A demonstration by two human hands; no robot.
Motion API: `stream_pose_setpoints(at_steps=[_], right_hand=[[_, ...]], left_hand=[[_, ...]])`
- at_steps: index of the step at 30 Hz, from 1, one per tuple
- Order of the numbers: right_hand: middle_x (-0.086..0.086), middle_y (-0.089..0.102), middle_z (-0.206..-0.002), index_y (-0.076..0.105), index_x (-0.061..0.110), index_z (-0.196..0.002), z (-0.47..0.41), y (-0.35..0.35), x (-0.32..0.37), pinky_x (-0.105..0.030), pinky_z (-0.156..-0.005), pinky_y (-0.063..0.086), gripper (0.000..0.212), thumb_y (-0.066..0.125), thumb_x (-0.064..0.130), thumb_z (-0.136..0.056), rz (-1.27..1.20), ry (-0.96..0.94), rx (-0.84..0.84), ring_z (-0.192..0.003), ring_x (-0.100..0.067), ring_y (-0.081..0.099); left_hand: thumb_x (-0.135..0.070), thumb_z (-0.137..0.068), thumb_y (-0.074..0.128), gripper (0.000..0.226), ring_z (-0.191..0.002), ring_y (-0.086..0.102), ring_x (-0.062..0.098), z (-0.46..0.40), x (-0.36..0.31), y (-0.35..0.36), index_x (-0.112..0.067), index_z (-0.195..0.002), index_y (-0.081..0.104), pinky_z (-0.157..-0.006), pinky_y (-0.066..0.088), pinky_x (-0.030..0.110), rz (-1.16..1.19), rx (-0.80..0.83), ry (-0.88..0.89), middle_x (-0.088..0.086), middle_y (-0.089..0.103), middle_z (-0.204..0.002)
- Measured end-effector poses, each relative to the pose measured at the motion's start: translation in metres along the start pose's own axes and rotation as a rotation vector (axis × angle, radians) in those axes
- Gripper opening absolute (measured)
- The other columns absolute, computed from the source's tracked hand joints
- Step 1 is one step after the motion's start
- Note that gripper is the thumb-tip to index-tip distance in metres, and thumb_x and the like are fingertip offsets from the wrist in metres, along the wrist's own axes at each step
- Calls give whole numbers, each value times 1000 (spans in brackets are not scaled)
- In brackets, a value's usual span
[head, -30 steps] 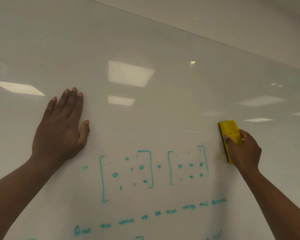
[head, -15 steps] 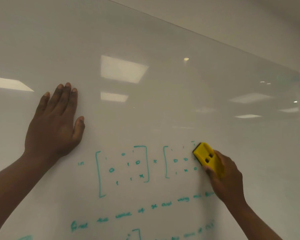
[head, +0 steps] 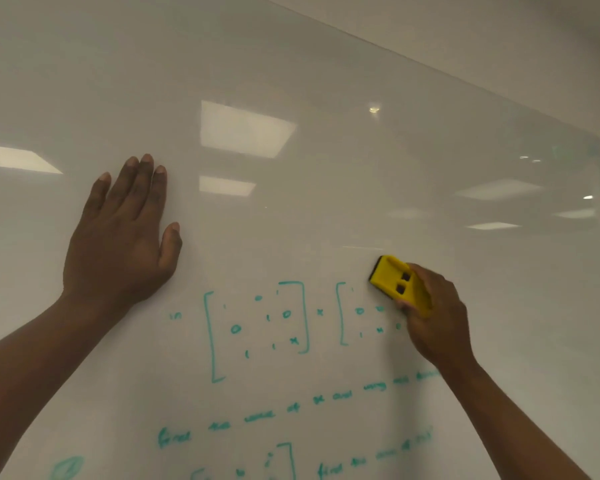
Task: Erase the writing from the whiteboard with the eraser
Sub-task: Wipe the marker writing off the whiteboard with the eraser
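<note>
The whiteboard (head: 326, 150) is largely bare above; teal writing (head: 257, 327) remains low and centre. The left hand (head: 118, 244) is pressed flat, holding nothing. The eraser (head: 397, 284) is clasped in the right hand (head: 433, 323), tilted, at the right matrix's top; remaining writing lies left and below.

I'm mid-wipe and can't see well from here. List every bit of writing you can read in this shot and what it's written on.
All of it is teal marker on the whiteboard:
"in", left of the left matrix
"0", "1" and "x" entries in the left matrix
"x" between the brackets
"0", "1", "x" entries in the right matrix, partly hidden by the yellow eraser in the right hand
"find the value of x and ...", rest blurred
Bottom row: unreadable
</note>
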State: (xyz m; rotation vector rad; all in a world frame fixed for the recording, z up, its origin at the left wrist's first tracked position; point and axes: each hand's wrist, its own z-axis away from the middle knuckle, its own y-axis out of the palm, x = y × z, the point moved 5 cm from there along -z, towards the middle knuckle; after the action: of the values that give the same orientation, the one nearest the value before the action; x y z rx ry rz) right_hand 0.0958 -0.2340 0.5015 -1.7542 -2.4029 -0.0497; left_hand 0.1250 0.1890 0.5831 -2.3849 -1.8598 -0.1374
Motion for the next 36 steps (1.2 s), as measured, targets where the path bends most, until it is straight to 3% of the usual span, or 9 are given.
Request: stream_pose_setpoints(at_steps=[4, 7, 10, 14, 18, 23, 29, 32, 36], right_hand=[[9, 55, -124, 53, 22, -128, 56, 1, -7, -33, -93, 44, 58, 69, 21, -72, -71, -107, 105, -112, -14, 51], [10, 55, -121, 54, 22, -127, 68, -8, -23, -32, -90, 46, 56, 68, 24, -73, -63, -86, 121, -111, -18, 54], [-5, 60, -121, 55, 19, -127, 37, -11, -32, -32, -89, 42, 58, 75, 10, -73, 19, 58, 91, -110, -31, 57], [-4, 60, -122, 52, 25, -128, -5, -9, -16, -32, -87, 38, 59, 75, 13, -74, -2, 222, 34, -110, -29, 55], [-1, 61, -118, 54, 22, -127, 8, 4, 17, -18, -85, 32, 63, 79, 11, -70, -30, 113, 37, -107, -21, 54], [18, 55, -114, 56, 28, -122, 62, 7, 18, -2, -87, 29, 62, 74, 27, -63, -60, 20, 135, -102, -2, 47], [-2, 59, -119, 52, 26, -128, 42, 1, -7, -27, -86, 36, 60, 77, 19, -74, -3, 274, 2, -109, -27, 56], [-7, 58, -122, 51, 21, -132, 20, 8, 19, -26, -86, 33, 56, 68, 37, -81, -45, 302, -63, -112, -27, 53], [-7, 57, -122, 49, 18, -134, 32, 21, 54, -26, -86, 35, 56, 66, 38, -84, -48, 180, -37, -111, -25, 52]], left_hand=[[-36, -92, 29, 71, -152, 20, 31, 0, 0, 0, -1, -154, 25, -124, 15, 50, 0, 0, 1, 20, 24, -162], [-36, -92, 29, 71, -152, 20, 32, -1, 0, -1, -1, -154, 24, -124, 14, 50, -4, 7, -4, 20, 23, -162], [-36, -92, 28, 72, -152, 19, 32, 0, -1, -2, 0, -154, 23, -124, 14, 51, -7, 16, -4, 20, 22, -162], [-35, -92, 30, 72, -152, 18, 31, 0, -2, -3, 0, -154, 23, -124, 14, 50, -3, 24, -1, 20, 22, -162], [-34, -92, 31, 72, -152, 18, 31, 0, -1, -4, 0, -154, 22, -124, 14, 50, 12, 30, -1, 20, 21, -162], [-34, -91, 32, 72, -152, 18, 31, 0, 0, -4, 1, -154, 23, -124, 15, 50, 12, 32, 2, 21, 23, -162], [-33, -92, 31, 72, -153, 16, 30, 0, -2, -6, 1, -154, 22, -125, 13, 50, 15, 43, -2, 20, 21, -163], [-33, -92, 31, 72, -153, 16, 30, 1, -2, -6, 1, -154, 21, -125, 12, 50, 18, 47, -1, 20, 20, -163], [-34, -92, 31, 72, -153, 14, 29, 1, -1, -6, 0, -155, 20, -125, 11, 49, 25, 55, 2, 19, 19, -163]])
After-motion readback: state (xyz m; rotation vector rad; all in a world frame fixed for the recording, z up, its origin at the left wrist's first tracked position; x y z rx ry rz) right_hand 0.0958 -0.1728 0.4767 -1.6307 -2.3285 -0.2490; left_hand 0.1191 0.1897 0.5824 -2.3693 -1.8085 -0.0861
